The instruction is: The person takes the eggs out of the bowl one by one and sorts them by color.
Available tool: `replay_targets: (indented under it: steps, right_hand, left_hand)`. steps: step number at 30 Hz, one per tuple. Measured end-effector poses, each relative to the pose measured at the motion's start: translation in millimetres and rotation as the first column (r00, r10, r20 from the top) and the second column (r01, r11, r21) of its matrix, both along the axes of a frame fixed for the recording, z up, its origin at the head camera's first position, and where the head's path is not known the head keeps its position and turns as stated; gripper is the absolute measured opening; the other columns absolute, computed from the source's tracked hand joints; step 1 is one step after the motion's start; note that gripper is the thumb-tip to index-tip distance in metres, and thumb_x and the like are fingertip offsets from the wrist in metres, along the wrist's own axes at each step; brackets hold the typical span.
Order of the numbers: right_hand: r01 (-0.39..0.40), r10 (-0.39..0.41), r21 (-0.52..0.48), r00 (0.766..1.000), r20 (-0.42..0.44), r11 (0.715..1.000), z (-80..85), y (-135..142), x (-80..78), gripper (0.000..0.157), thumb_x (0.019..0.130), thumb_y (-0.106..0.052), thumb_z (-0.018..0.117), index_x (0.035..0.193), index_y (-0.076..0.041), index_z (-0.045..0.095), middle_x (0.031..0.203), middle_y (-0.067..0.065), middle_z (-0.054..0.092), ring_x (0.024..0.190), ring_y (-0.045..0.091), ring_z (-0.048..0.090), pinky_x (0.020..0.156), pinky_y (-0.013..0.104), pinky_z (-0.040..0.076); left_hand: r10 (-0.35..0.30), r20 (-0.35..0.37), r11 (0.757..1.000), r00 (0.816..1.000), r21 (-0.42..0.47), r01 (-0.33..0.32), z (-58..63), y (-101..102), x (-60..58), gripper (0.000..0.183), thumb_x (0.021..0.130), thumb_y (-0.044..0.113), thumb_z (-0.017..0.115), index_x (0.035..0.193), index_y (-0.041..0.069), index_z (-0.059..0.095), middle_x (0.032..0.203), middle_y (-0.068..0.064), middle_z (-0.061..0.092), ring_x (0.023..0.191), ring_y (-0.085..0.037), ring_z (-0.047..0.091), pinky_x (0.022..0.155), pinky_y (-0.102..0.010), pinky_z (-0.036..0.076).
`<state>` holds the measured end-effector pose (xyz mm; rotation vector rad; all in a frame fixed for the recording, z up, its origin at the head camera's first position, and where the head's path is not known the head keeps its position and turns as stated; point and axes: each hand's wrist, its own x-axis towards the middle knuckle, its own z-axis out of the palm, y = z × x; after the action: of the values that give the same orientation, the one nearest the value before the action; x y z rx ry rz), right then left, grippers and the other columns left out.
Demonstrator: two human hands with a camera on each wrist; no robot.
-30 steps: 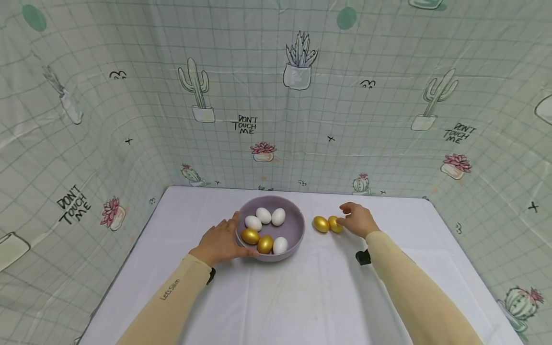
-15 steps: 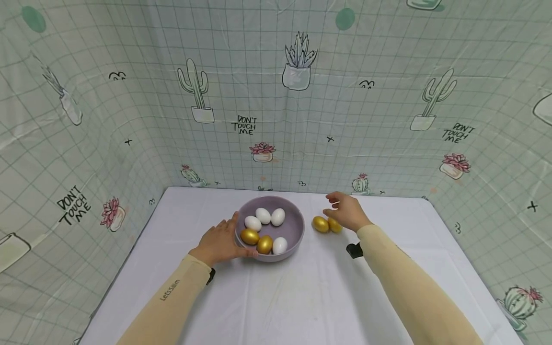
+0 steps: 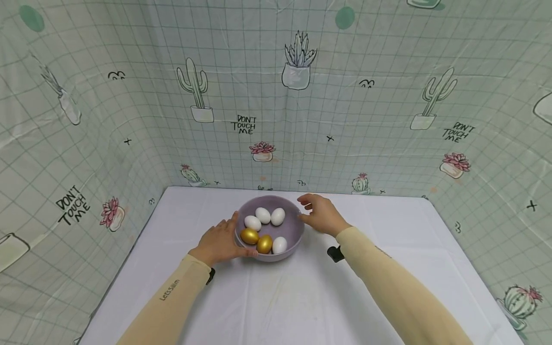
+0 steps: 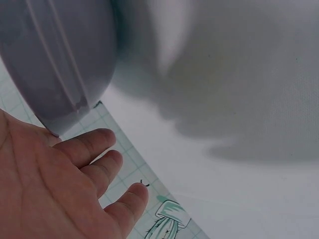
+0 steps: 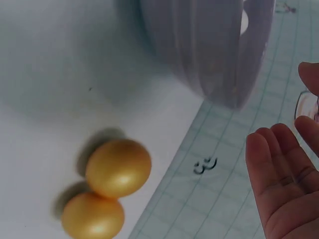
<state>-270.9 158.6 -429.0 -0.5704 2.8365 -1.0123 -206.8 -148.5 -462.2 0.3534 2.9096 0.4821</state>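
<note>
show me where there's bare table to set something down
The white table is bare in front of the bowl, between the left sleeve and right sleeve; left of the left hand; and right of the right sleeve. Crowded: right of the bowl, where the right hand hangs and, in the right wrist view, two gold eggs sit together.

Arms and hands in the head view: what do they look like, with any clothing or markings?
Long beige sleeves: the left sleeve has dark lettering along it, the right sleeve a small dark mark too small to read. A black piece shows at the left wrist and right wrist. The left hand and right hand are ungloved.
</note>
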Motion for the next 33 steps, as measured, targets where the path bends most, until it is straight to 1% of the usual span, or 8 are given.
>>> replay_targets:
  steps: [6, 8, 14, 16, 20, 25, 29, 33]
  right_hand:
    - [-0.089, 0.088, -0.009, 0.995, -0.039, 0.996, -2.7, -22.4, 6.4, 0.043, 0.088, -0.011, 0.075, 0.128, -0.003, 0.063, 0.121, 0.012, 0.064, 0.110, 0.028, 0.063, 0.091, 0.038, 0.052]
    - [-0.115, 0.115, 0.001, 0.993, -0.033, 0.993, -5.1, -28.5, 8.7, 0.044, 0.088, -0.010, 0.075, 0.129, -0.002, 0.062, 0.121, 0.013, 0.064, 0.109, 0.028, 0.063, 0.091, 0.038, 0.052]
    - [-0.176, 0.176, 0.008, 0.984, 0.030, 0.984, -10.6, -45.6, 16.6, 0.048, 0.088, -0.009, 0.074, 0.133, -0.001, 0.060, 0.127, 0.013, 0.063, 0.112, 0.027, 0.062, 0.094, 0.038, 0.051]
    - [-0.196, 0.196, -0.009, 0.980, 0.037, 0.981, -12.0, -50.3, 18.7, 0.049, 0.087, -0.008, 0.075, 0.133, 0.000, 0.059, 0.129, 0.013, 0.063, 0.113, 0.028, 0.062, 0.094, 0.038, 0.050]
    - [-0.244, 0.245, -0.028, 0.969, 0.024, 0.969, -14.8, -59.1, 21.7, 0.048, 0.087, -0.007, 0.075, 0.131, 0.002, 0.059, 0.127, 0.016, 0.063, 0.113, 0.030, 0.062, 0.094, 0.038, 0.051]
    - [-0.282, 0.282, -0.015, 0.959, 0.017, 0.959, -20.2, -69.9, 25.2, 0.046, 0.088, -0.011, 0.076, 0.130, 0.001, 0.060, 0.126, 0.014, 0.064, 0.112, 0.031, 0.063, 0.095, 0.037, 0.050]
    - [-0.288, 0.288, 0.001, 0.957, 0.029, 0.958, -25.0, -75.8, 27.0, 0.047, 0.088, -0.011, 0.076, 0.131, 0.001, 0.060, 0.128, 0.014, 0.063, 0.111, 0.029, 0.063, 0.095, 0.037, 0.050]
    - [-0.289, 0.288, 0.038, 0.957, 0.042, 0.957, -28.8, -79.9, 28.1, 0.048, 0.087, -0.011, 0.076, 0.132, -0.003, 0.060, 0.129, 0.012, 0.063, 0.111, 0.025, 0.063, 0.094, 0.036, 0.050]
  left_hand:
    - [0.007, 0.008, 1.000, 1.000, 0.015, -0.007, 2.4, -0.1, 2.0, 0.134, 0.068, 0.084, 0.066, 0.158, -0.001, 0.016, 0.151, -0.027, 0.038, 0.141, -0.043, 0.034, 0.112, -0.056, 0.029]
    - [0.009, 0.013, 1.000, 1.000, 0.014, -0.009, 3.0, -0.3, 2.4, 0.134, 0.068, 0.084, 0.066, 0.158, -0.001, 0.015, 0.152, -0.027, 0.038, 0.141, -0.043, 0.033, 0.112, -0.056, 0.028]
    - [0.007, 0.005, 1.000, 1.000, 0.019, -0.007, 5.0, -0.4, 3.8, 0.133, 0.069, 0.082, 0.067, 0.157, -0.003, 0.017, 0.151, -0.028, 0.038, 0.140, -0.045, 0.034, 0.110, -0.057, 0.030]
    - [0.006, 0.000, 1.000, 1.000, 0.015, -0.007, 5.0, -0.1, 3.8, 0.132, 0.069, 0.082, 0.067, 0.157, -0.003, 0.017, 0.150, -0.029, 0.039, 0.139, -0.045, 0.035, 0.110, -0.058, 0.031]
    - [0.007, -0.008, 1.000, 1.000, 0.016, -0.007, 4.4, 0.2, 3.3, 0.133, 0.069, 0.082, 0.067, 0.157, -0.003, 0.017, 0.150, -0.029, 0.039, 0.138, -0.045, 0.036, 0.109, -0.058, 0.032]
    - [0.007, -0.002, 1.000, 1.000, 0.015, -0.007, 3.4, 0.3, 3.3, 0.133, 0.068, 0.083, 0.066, 0.158, -0.002, 0.016, 0.151, -0.027, 0.038, 0.139, -0.045, 0.036, 0.109, -0.058, 0.032]
    - [0.003, -0.006, 1.000, 1.000, 0.012, -0.003, 4.7, 0.4, 4.1, 0.132, 0.069, 0.083, 0.066, 0.158, -0.002, 0.016, 0.151, -0.027, 0.039, 0.138, -0.045, 0.037, 0.108, -0.058, 0.033]
    - [0.002, -0.004, 1.000, 1.000, 0.010, -0.002, 5.0, 1.1, 4.0, 0.133, 0.069, 0.083, 0.066, 0.158, -0.001, 0.016, 0.151, -0.027, 0.038, 0.138, -0.045, 0.036, 0.108, -0.058, 0.033]
